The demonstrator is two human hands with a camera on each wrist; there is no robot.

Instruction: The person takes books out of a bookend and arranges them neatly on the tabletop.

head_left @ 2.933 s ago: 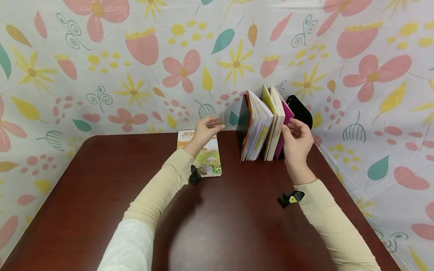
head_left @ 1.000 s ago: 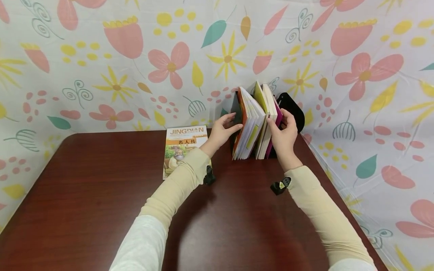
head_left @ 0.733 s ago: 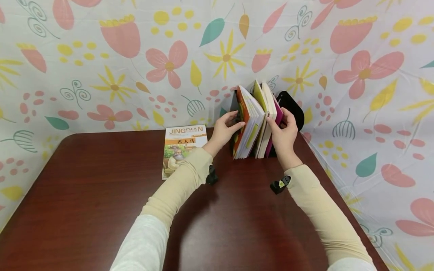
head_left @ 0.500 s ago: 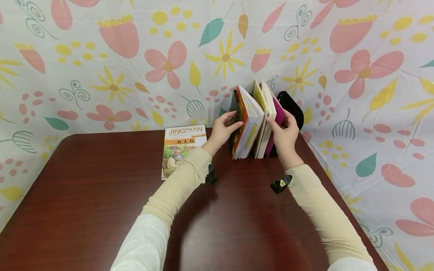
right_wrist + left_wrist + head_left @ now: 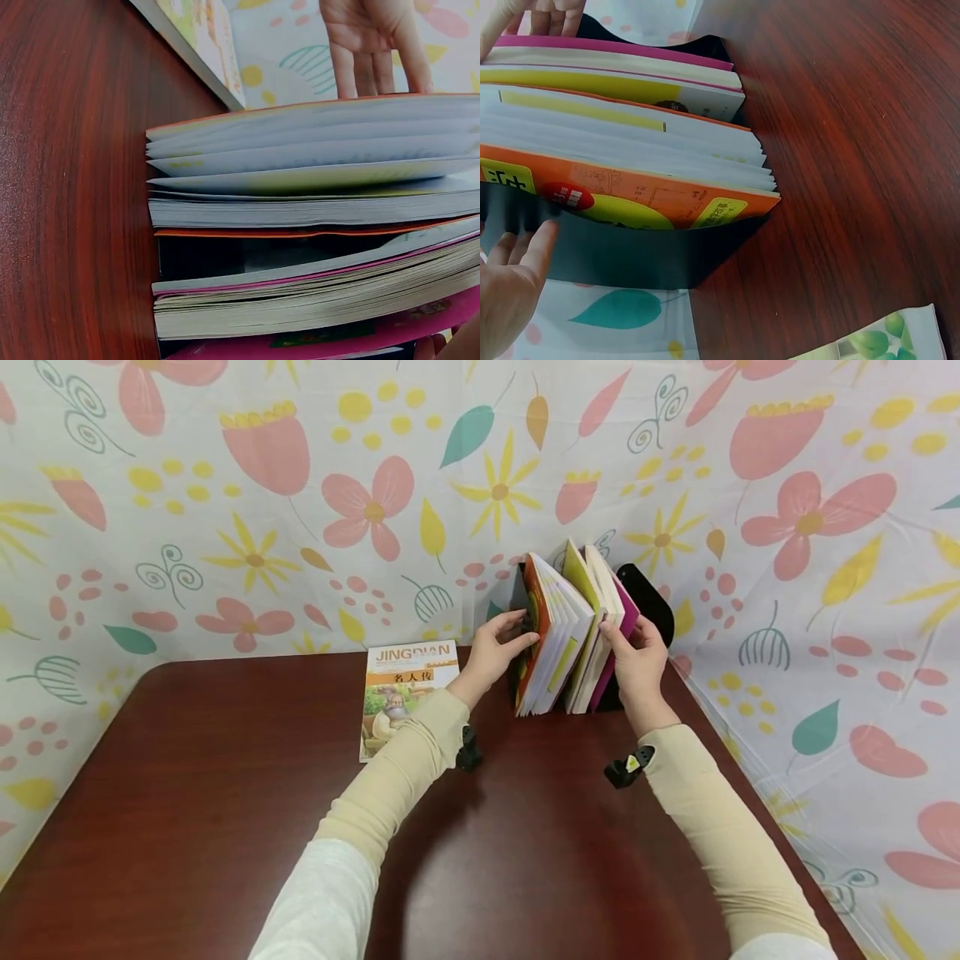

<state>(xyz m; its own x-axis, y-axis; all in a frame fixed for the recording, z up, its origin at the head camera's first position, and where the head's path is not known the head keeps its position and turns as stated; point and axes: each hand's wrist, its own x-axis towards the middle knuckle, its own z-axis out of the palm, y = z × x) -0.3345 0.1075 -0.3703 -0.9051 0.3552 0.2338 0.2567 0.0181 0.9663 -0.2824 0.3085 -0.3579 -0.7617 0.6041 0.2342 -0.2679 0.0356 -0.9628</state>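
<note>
Several books stand upright in a black file holder (image 5: 622, 259), their page edges facing me. The orange-covered book (image 5: 727, 202) has fanned pages and is at the left end; the purple-covered book (image 5: 390, 330) is at the right end. My left hand (image 5: 491, 652) rests its fingertips against the holder's left side, by the orange cover. My right hand (image 5: 641, 664) pinches books at the right end: its thumb is on the cream page edges and its fingers are behind the purple cover. Its fingertips are partly hidden in the head view.
A paperback (image 5: 390, 693) with orange and green artwork lies flat on the brown table (image 5: 247, 793), left of the holder and partly covered by my left forearm. A flower-printed cloth (image 5: 285, 560) hangs behind the table and along its right.
Both hands have come in to the holder from apart. In the last half second, my right hand and the tops of the books have shifted slightly right. The left hand has barely moved.
</note>
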